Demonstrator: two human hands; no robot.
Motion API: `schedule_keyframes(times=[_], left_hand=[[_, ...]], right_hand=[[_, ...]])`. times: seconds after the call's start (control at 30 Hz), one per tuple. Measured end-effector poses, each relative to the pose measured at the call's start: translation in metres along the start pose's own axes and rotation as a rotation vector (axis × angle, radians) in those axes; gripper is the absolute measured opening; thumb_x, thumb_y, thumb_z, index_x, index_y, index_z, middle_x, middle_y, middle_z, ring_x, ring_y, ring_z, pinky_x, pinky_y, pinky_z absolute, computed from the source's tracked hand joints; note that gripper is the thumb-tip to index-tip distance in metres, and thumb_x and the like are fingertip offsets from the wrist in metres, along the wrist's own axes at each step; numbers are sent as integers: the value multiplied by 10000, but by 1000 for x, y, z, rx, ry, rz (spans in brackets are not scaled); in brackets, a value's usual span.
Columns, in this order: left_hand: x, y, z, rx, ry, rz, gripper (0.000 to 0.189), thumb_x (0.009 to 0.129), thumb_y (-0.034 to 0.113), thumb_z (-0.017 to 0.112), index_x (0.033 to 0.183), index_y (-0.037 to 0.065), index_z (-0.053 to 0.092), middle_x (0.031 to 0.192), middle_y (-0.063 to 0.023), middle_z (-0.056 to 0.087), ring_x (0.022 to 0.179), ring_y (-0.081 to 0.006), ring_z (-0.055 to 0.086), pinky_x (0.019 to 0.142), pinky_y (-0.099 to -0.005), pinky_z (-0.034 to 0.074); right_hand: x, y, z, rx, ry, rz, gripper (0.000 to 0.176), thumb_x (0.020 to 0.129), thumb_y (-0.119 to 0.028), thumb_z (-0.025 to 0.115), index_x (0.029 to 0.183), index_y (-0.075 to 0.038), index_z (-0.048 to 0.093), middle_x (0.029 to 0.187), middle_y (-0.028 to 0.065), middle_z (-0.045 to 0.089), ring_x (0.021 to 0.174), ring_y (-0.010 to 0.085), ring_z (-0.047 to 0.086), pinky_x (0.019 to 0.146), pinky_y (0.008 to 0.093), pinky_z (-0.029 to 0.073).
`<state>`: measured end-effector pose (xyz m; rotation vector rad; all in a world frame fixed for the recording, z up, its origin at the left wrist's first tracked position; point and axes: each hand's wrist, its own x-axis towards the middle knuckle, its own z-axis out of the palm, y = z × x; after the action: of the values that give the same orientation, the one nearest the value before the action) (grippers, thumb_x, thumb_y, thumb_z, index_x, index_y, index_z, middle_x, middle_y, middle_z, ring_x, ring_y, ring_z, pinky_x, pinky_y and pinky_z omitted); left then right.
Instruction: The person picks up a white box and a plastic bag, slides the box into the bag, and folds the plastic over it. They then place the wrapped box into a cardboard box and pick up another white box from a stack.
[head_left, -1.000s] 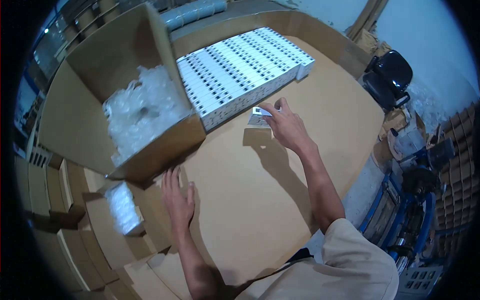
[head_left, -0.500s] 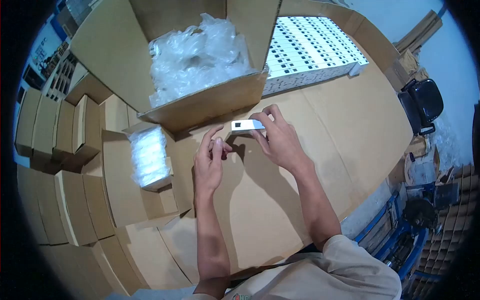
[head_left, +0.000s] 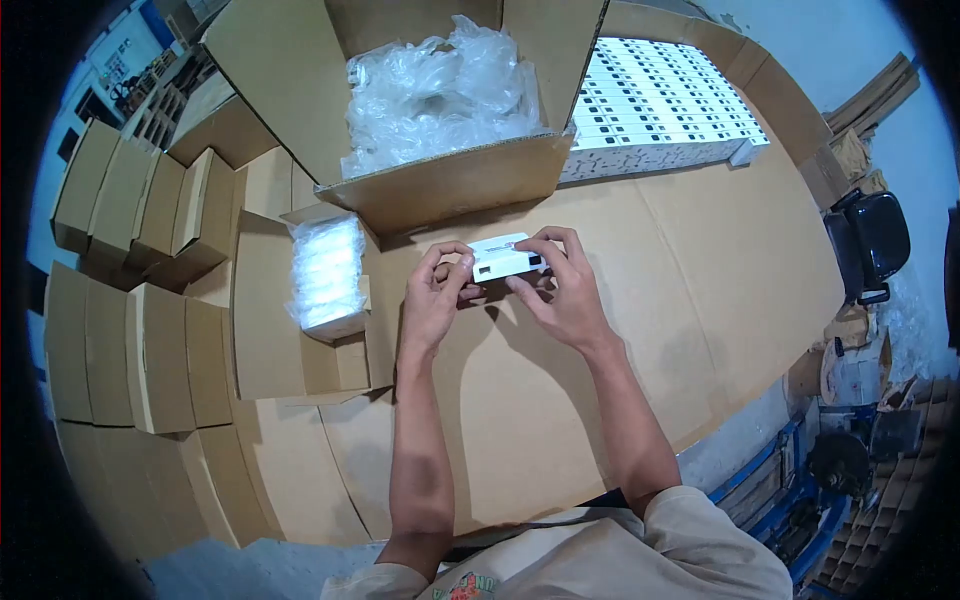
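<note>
A small flat white box (head_left: 500, 262) with black squares along its front side is held above the cardboard-covered table. My left hand (head_left: 434, 300) pinches its left end between thumb and fingers. On the right end, my right hand (head_left: 568, 295) has its fingers over the top and its thumb near the lower front edge. Left of my hands, an open carton (head_left: 275, 335) holds a stack of bubble-wrapped packs (head_left: 328, 270). A large block of similar white boxes (head_left: 660, 105) lies in rows at the back right.
A tall open carton (head_left: 460, 178) of clear plastic wrap (head_left: 440, 100) stands beyond my hands. Several brown cartons (head_left: 165, 350) line the left side. Past the table's right side are a black chair (head_left: 870, 240) and a blue metal frame (head_left: 765, 465).
My left hand has come onto the white box, which only my right hand held before. The box is turned so its broad top shows. The view has shifted slightly.
</note>
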<state>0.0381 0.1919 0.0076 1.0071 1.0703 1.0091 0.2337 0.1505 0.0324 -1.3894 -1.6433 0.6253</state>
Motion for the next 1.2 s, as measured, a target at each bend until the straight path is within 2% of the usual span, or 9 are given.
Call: schedule_keyframes(times=[0.07, 0.13, 0.17, 0.27, 0.37, 0.47, 0.67, 0.97, 1.2], left_hand=[[0, -7, -3, -15, 2, 8, 226, 1027, 154, 647, 1234, 66, 617, 949, -52, 671, 885, -103, 658, 764, -277, 593], [3, -17, -7, -29, 10, 65, 261, 1023, 132, 626, 1276, 74, 599, 991, -67, 673, 930, -129, 676, 800, -299, 608], [4, -22, -7, -65, 31, 79, 364, 998, 85, 644, 1354, 71, 574, 996, -60, 672, 928, -127, 674, 802, -287, 599], [-10, -14, 1, 51, 73, 147, 479, 969, 40, 671, 1426, 36, 528, 1035, -63, 666, 968, -130, 665, 851, -284, 584], [-6, -25, 0, 101, 56, 162, 541, 939, -9, 689, 1447, -16, 504, 1120, -88, 667, 1034, -151, 656, 919, -289, 562], [-2, -20, -1, 168, 33, 115, 506, 935, -28, 686, 1412, -47, 518, 1206, -120, 659, 1118, -175, 646, 977, -303, 544], [1, -18, -4, 239, 4, 153, 424, 945, -52, 666, 1352, -50, 543, 1262, -142, 651, 1191, -201, 638, 1034, -327, 534], [0, -18, -10, 269, -5, 207, 373, 932, -93, 653, 1292, -36, 577, 1195, -121, 673, 1155, -187, 645, 1031, -327, 529], [-1, -15, -12, 298, -17, 169, 379, 912, -106, 661, 1274, -33, 577, 1169, -110, 666, 1130, -170, 643, 1007, -314, 538]], right_hand=[[0, 8, 0, -8, -15, -28, 290, 945, -61, 701, 1222, -6, 636, 1273, 136, 526, 1000, 265, 695, 823, 377, 623], [0, 21, 5, 152, -5, -2, 272, 955, -32, 672, 1222, 10, 637, 1313, 152, 511, 1020, 255, 693, 849, 365, 618], [0, 28, 9, 233, 4, 8, 265, 961, -18, 657, 1222, 18, 637, 1334, 160, 503, 1030, 249, 692, 862, 360, 615], [0, 42, 16, 343, 24, 25, 262, 947, 39, 642, 1207, 33, 609, 1318, 176, 539, 1064, 259, 700, 890, 363, 607], [2, 54, 14, 394, -41, 120, 325, 918, 62, 672, 1214, 21, 543, 1234, 175, 611, 1090, 273, 709, 905, 368, 599], [6, 50, 12, 387, 15, 166, 415, 885, 71, 711, 1221, 5, 475, 1141, 172, 663, 1079, 288, 719, 921, 373, 587], [11, 54, 12, 274, -11, 134, 464, 860, 73, 733, 1226, 8, 457, 1130, 194, 673, 1088, 298, 717, 948, 388, 576], [13, 50, 12, 236, -42, 134, 468, 849, 95, 731, 1223, 1, 465, 1121, 191, 693, 1090, 282, 711, 966, 395, 573], [12, 47, 9, 245, -74, 161, 439, 846, 101, 736, 1196, 4, 489, 1124, 185, 700, 1113, 277, 702, 985, 387, 567]])
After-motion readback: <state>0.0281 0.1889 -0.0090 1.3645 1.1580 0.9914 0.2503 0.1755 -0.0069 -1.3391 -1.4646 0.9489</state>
